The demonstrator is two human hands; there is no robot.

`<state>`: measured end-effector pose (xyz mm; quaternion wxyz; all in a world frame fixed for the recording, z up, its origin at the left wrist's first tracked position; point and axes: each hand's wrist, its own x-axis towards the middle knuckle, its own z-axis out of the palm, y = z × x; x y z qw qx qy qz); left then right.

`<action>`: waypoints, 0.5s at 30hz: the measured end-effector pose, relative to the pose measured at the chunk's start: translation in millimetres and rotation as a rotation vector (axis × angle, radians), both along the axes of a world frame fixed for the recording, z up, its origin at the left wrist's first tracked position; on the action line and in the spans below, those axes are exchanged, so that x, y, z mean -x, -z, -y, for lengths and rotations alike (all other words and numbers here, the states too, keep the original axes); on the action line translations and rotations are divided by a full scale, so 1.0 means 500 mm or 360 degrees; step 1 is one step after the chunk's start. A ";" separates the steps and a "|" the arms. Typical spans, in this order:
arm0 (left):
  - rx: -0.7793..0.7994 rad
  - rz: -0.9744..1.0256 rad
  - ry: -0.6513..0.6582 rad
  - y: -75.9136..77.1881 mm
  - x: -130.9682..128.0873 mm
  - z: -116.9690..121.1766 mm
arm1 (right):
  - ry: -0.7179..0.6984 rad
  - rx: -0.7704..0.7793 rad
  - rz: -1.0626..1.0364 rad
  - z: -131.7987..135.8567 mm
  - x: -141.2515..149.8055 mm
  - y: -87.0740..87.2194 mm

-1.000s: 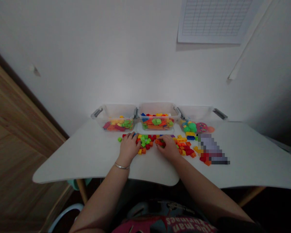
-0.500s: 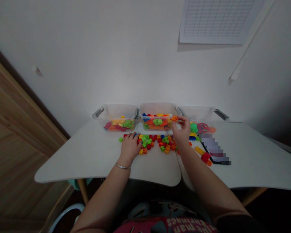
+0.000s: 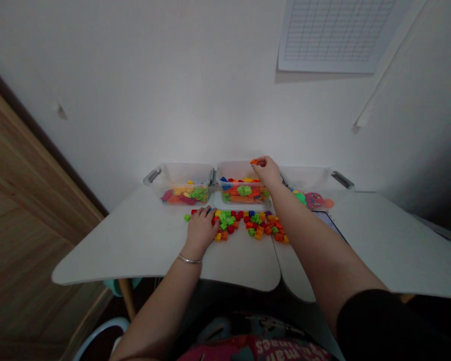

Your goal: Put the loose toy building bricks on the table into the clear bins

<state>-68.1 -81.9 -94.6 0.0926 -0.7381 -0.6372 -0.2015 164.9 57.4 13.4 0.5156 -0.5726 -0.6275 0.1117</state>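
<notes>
My right hand [image 3: 267, 172] is raised over the middle clear plastic box [image 3: 244, 198], pinching an orange toy brick [image 3: 254, 161] between thumb and fingers. Bricks in several colours partly fill that box. My left hand [image 3: 201, 229] rests on the table, fingers spread, at the left end of a loose pile of small bricks [image 3: 228, 220]; some bricks lie against or under its fingertips. A second group of loose bricks [image 3: 259, 225] lies in front of the middle box, partly hidden by my right forearm.
A left clear box [image 3: 184, 195] holds flat colourful pieces. The right clear box [image 3: 308, 175] stands beside the middle one, with green and pink items at it. A phone [image 3: 328, 220] lies partly behind my right arm. The white table [image 3: 135, 240] meets the wall; a seam splits its front.
My right hand has moved up and left with the orange brick, from the middle box's right corner to above the box. My left hand has stayed in place.
</notes>
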 end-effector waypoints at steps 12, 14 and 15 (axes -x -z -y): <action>0.0006 -0.0026 0.0004 -0.001 0.001 -0.001 | 0.0158 0.0564 0.0441 -0.025 0.009 0.006; 0.0006 -0.0021 0.0009 -0.002 0.001 0.000 | 0.0153 0.0472 0.0393 -0.030 0.007 0.015; 0.0004 -0.0018 0.0009 -0.003 0.000 0.000 | 0.0146 0.0413 0.0370 -0.033 0.006 0.019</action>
